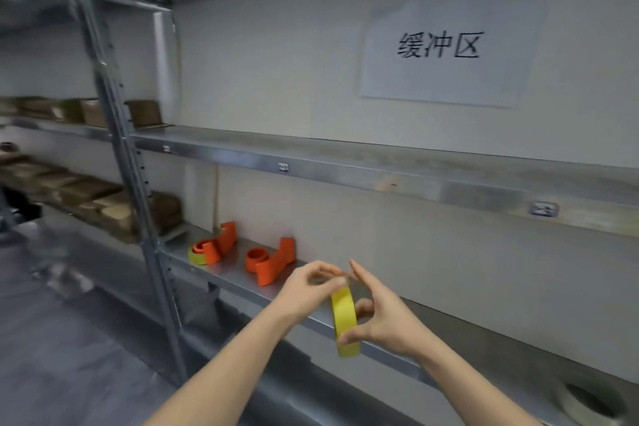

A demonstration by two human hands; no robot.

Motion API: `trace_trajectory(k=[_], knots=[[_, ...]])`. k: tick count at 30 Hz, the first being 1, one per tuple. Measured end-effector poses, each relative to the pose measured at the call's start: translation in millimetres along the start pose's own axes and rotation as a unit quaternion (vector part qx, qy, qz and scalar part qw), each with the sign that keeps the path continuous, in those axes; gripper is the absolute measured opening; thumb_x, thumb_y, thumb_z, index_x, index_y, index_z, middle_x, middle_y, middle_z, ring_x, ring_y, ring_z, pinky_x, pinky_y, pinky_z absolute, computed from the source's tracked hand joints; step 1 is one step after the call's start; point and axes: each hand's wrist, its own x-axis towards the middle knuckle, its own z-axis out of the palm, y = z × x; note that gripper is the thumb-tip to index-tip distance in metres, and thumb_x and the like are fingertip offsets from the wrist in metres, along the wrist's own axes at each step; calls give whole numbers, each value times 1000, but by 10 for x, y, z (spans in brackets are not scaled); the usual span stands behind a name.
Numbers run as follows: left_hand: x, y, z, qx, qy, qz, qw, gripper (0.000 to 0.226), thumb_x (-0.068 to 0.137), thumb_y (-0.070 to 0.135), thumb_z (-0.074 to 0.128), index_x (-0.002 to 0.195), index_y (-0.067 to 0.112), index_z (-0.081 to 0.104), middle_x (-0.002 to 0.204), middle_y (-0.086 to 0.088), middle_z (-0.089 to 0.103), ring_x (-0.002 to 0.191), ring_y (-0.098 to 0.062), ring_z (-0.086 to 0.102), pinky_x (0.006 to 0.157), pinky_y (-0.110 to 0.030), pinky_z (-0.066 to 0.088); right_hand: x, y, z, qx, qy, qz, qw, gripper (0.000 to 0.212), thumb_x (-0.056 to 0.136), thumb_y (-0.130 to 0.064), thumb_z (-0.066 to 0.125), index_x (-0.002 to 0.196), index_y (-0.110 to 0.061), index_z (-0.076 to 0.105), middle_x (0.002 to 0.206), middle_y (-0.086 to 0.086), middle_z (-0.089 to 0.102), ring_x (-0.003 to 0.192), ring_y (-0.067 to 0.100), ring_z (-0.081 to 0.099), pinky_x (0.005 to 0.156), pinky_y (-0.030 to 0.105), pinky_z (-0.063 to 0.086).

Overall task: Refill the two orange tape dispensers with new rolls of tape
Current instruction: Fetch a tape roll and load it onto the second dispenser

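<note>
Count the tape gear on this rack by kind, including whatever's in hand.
Orange tape dispensers: 2, left dispenser and right dispenser.
Yellow tape rolls: 2, held roll pinched between left hand and right hand, mounted roll on the left dispenser.
Pale roll: 1, lower right.
Total: 5

The shelf [238, 273] was bare sheet metal, galvanised grey with a dull sheen, and the upright post [138, 183] looked like the same metal. The left orange tape dispenser [221, 244] and the right orange tape dispenser [273, 263] looked like smooth moulded plastic, faintly glossy. The yellow tape roll [344, 318] had a smooth, satin face (blur hid any finer texture). The wall sign [446, 45] was matt white paper. The boxes [93, 197] were matt brown cardboard. The grey floor [69, 339] shone slightly.
</note>
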Motion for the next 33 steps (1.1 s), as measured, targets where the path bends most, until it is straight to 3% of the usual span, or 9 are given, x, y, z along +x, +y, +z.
trace_trajectory(k=[4,9,15,18,21,24,26,29,33], knots=[[200,-255,-388,-13,48,-17,999,16,84,9,75,98,14,71,103,-5,74,99,-18,69,95,-33,55,399,-122,313,9,-14,-7,1000,124,57,2,85,149,-34,8,133,-22,45,69,11,54,72,38,57],[657,-459,-968,117,53,18,992,8,88,14,70,95,15,74,89,8,71,89,-8,68,73,-5,48,1014,-196,605,7,-32,-11,999,124,57,2,85,149,-30,9,137,-16,42,68,5,56,73,35,57],[1265,-599,-1632,169,106,44,979,4,92,16,64,89,18,66,86,3,72,85,-8,68,83,-27,55,1912,-247,912,11,-38,-6,999,126,51,-7,89,149,-27,14,123,-2,59,75,13,56,78,44,56],[1498,-686,-1911,177,129,56,974,6,93,20,62,93,16,66,88,3,72,87,-12,68,86,-33,56,2268,-317,1026,20,-37,-13,999,121,52,-5,89,148,-24,17,118,-8,56,76,12,58,70,33,56],[1699,-791,-2142,189,114,67,973,5,93,22,62,88,22,64,85,4,72,83,-14,69,83,-37,57,2549,-377,1161,41,-19,-8,999,107,53,-27,91,141,-26,30,115,-11,57,73,13,57,66,25,51],[1918,-916,-2355,177,79,101,976,21,92,17,63,76,30,57,76,1,72,72,-10,70,77,-33,58,2830,-403,1292,40,75,22,996,91,57,-56,80,132,-19,43,116,-5,61,88,8,63,81,21,50],[2031,-960,-2490,159,29,123,979,26,94,11,61,76,30,55,73,-1,69,62,0,65,66,-17,54,3034,-388,1387,7,137,32,990,60,74,-39,76,122,-11,55,102,-4,66,96,6,63,90,22,48],[2159,-1000,-2667,135,-42,164,976,27,95,9,59,78,31,54,69,2,67,59,0,61,64,-12,48,3222,-430,1557,-42,186,33,981,11,80,-28,73,88,-28,66,83,-14,67,80,-6,62,81,17,46],[2326,-1131,-2950,108,-107,202,968,29,95,8,59,79,32,53,65,8,62,59,-2,59,64,-16,50,3406,-472,1824,-67,249,52,965,18,79,-28,73,65,-33,62,68,-13,66,68,-10,59,70,14,42]])
